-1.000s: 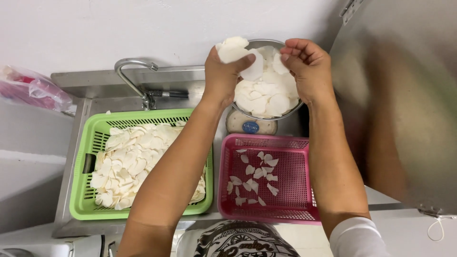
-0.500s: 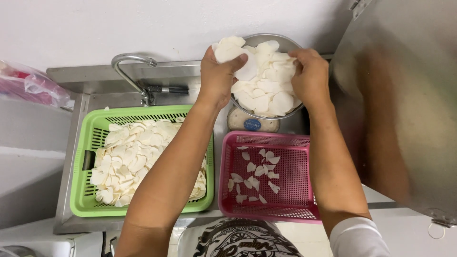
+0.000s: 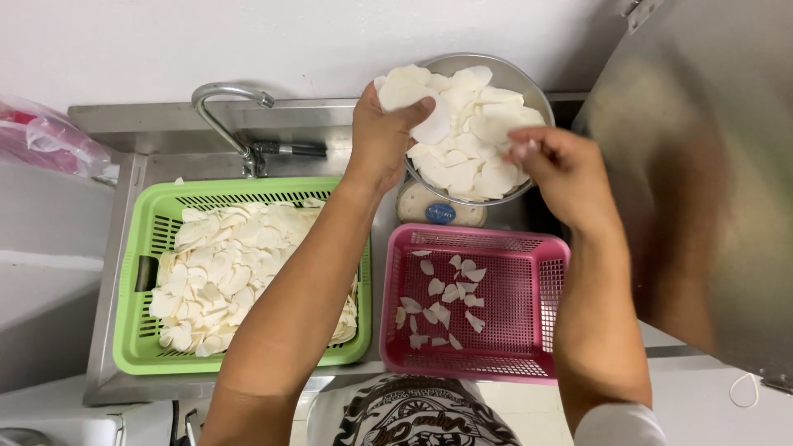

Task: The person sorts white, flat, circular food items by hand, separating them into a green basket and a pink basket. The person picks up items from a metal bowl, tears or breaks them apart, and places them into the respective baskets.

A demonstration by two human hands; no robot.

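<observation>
While the left hand [image 3: 382, 136] clamped white slices [image 3: 471, 132] at the metal bowl [image 3: 529, 87] | right hand [image 3: 562, 173] fingertips blurred, grip unclear | sink [image 3: 111, 272] held green basket [image 3: 144, 330], pink basket [image 3: 529, 347].

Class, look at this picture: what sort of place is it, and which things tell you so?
Probably a kitchen's washing-up and prep corner: a steel sink with a curved tap, a green basket heaped with white slices, and a metal bowl of more slices.
</observation>
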